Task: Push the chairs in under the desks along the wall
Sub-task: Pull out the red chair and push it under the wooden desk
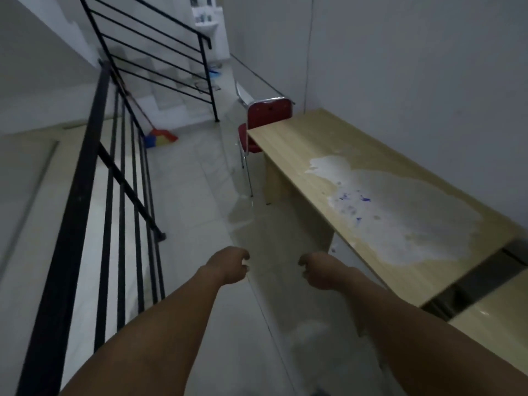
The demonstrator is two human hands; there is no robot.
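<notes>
A long light-wood desk [300, 138] runs along the right wall, its top worn with a pale patch and blue marks. A red chair [268, 114] with chrome legs stands at the desk's far end, its seat poking out toward the aisle. A second desk [500, 318] begins at the near right. My left hand [228, 264] and my right hand [317, 270] reach forward over the floor, fingers loosely curled, holding nothing. Both are well short of the chair.
A black metal stair railing [85, 167] borders the aisle on the left. A colourful broom [161, 135] leans by the railing. Another chair's pale back [241, 94] shows beyond the red one. A narrow tiled aisle [194, 195] runs between railing and desks.
</notes>
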